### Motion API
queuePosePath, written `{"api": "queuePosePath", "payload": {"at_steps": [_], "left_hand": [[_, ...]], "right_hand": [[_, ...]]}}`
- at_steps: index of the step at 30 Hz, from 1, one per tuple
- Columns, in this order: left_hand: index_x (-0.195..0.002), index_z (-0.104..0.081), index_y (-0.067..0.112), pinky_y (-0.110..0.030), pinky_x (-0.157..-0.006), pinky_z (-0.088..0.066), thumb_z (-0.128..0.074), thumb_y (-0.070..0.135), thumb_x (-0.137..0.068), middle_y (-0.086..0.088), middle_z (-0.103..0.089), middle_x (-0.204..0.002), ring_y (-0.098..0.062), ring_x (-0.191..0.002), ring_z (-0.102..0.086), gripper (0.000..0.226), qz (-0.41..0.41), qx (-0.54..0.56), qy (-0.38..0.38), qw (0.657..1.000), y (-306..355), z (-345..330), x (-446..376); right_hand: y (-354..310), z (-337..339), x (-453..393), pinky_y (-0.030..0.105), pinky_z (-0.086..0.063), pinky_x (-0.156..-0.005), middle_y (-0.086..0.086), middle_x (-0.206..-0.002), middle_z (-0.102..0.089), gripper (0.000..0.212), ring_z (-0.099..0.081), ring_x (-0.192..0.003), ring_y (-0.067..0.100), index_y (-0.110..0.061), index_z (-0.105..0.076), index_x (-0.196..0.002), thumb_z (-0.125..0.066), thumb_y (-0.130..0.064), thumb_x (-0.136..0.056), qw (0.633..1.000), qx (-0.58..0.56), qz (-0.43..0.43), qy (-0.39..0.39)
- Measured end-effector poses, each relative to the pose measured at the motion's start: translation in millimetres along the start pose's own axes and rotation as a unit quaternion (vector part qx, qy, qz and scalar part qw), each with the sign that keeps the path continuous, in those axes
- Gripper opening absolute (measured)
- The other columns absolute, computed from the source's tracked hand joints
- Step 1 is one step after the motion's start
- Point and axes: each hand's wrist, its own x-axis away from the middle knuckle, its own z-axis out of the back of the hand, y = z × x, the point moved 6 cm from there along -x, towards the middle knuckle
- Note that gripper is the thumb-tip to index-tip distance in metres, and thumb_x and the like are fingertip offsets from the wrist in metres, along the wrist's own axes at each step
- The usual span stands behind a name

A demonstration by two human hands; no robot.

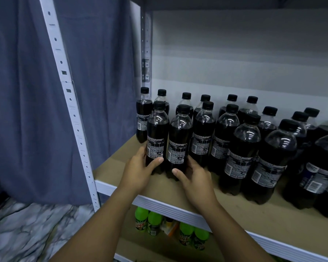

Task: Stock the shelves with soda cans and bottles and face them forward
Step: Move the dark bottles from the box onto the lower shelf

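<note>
Shelf (235, 210): dark soda bottles (244, 144) in rows, back labels facing out. Near left: L hand (138, 170) grips bottle A (156, 137); R hand (195, 178) grips bottle B (179, 140), touching A. Lower shelf: green bottles (153, 222).

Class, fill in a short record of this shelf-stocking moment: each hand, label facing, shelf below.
left hand: left hand holds the left front cola bottle
right hand: right hand holds the right front cola bottle
label facing: fine-print sides toward camera
shelf: cardboard-lined shelf
shelf below: green soda bottles
</note>
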Motion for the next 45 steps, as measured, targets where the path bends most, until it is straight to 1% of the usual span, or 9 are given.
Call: {"api": "queuePosePath", "payload": {"at_steps": [4,12,19,23,29,33,37,41,45], "left_hand": [[-0.136,-0.047,0.042,-0.014,-0.102,-0.043,-0.076,0.030,-0.090,0.047,-0.057,-0.114,0.021,-0.115,-0.052,0.055,0.022,-0.007,0.002,1.000,-5.0,1.9,19.4],[-0.151,-0.044,0.010,-0.032,-0.115,-0.041,-0.077,0.013,-0.090,-0.003,-0.053,-0.148,-0.012,-0.135,-0.050,0.069,0.064,-0.011,-0.003,0.998,2.5,8.1,90.8],[-0.144,-0.053,0.022,-0.041,-0.110,-0.047,-0.076,0.025,-0.091,-0.004,-0.060,-0.141,-0.023,-0.132,-0.055,0.058,0.075,-0.135,-0.108,0.982,6.4,-0.7,181.6],[-0.144,-0.051,0.019,-0.032,-0.098,-0.050,-0.079,0.021,-0.088,-0.009,-0.055,-0.146,-0.023,-0.126,-0.056,0.063,0.170,-0.205,-0.247,0.932,-26.3,-14.4,246.7],[-0.154,-0.035,0.025,-0.021,-0.069,-0.059,-0.073,0.018,-0.093,-0.010,-0.040,-0.155,-0.032,-0.114,-0.062,0.072,0.278,-0.364,-0.409,0.789,-65.1,-12.7,300.9],[-0.148,-0.046,0.015,-0.032,-0.104,-0.048,-0.073,0.006,-0.088,-0.007,-0.045,-0.152,-0.030,-0.131,-0.052,0.066,0.274,-0.402,-0.405,0.774,-86.1,-2.7,297.6],[-0.150,-0.043,0.015,-0.012,-0.090,-0.042,-0.083,0.013,-0.079,-0.008,-0.048,-0.147,-0.018,-0.119,-0.055,0.081,0.261,-0.377,-0.414,0.787,-101.0,-4.8,286.0],[-0.117,-0.067,0.006,-0.005,-0.058,-0.042,-0.065,-0.004,-0.087,-0.009,-0.072,-0.098,-0.001,-0.061,-0.051,0.032,0.235,-0.342,-0.431,0.801,-109.1,-11.5,283.6],[-0.085,-0.066,0.011,-0.010,-0.052,-0.040,-0.064,-0.011,-0.083,0.014,-0.044,-0.061,-0.007,-0.048,-0.048,0.022,0.262,-0.336,-0.415,0.804,-106.4,7.0,286.9]], "right_hand": [[9.2,6.4,19.9,0.037,-0.049,-0.106,0.000,-0.136,-0.063,0.076,-0.057,-0.128,0.018,-0.019,-0.038,-0.152,-0.069,-0.047,-0.090,0.999,-0.016,-0.030,-0.010],[12.0,54.8,103.5,0.036,-0.051,-0.105,0.008,-0.133,-0.063,0.060,-0.062,-0.119,0.016,-0.008,-0.051,-0.143,-0.073,-0.025,-0.091,0.999,-0.017,-0.047,-0.014],[32.6,106.6,199.7,0.030,-0.051,-0.102,0.007,-0.124,-0.068,0.049,-0.064,-0.117,0.017,-0.010,-0.059,-0.135,-0.075,-0.019,-0.089,0.997,0.046,-0.063,-0.010],[85.3,119.4,256.1,0.031,-0.048,-0.099,0.009,-0.129,-0.067,0.056,-0.062,-0.120,0.024,-0.017,-0.058,-0.137,-0.078,-0.023,-0.085,0.972,0.169,-0.148,-0.069],[151.4,111.7,324.1,0.033,-0.043,-0.081,0.012,-0.125,-0.067,0.036,-0.062,-0.114,0.030,-0.011,-0.063,-0.126,-0.064,-0.027,-0.093,0.876,0.326,-0.235,-0.265],[171.5,105.6,333.0,0.029,-0.044,-0.092,0.010,-0.130,-0.062,0.039,-0.060,-0.118,0.026,-0.012,-0.059,-0.128,-0.064,-0.025,-0.091,0.845,0.357,-0.253,-0.307],[195.2,102.7,333.1,0.026,-0.050,-0.078,0.008,-0.119,-0.065,0.052,-0.066,-0.103,0.023,-0.017,-0.061,-0.130,-0.068,-0.016,-0.079,0.828,0.347,-0.290,-0.330],[202.2,104.6,332.6,0.029,-0.051,-0.079,0.011,-0.111,-0.073,0.045,-0.067,-0.093,0.021,-0.012,-0.068,-0.125,-0.068,-0.008,-0.080,0.836,0.289,-0.329,-0.330],[196.7,111.2,333.2,0.039,-0.054,-0.081,0.012,-0.105,-0.075,0.058,-0.069,-0.096,0.029,-0.018,-0.064,-0.131,-0.073,-0.001,-0.076,0.857,0.251,-0.343,-0.291]]}}
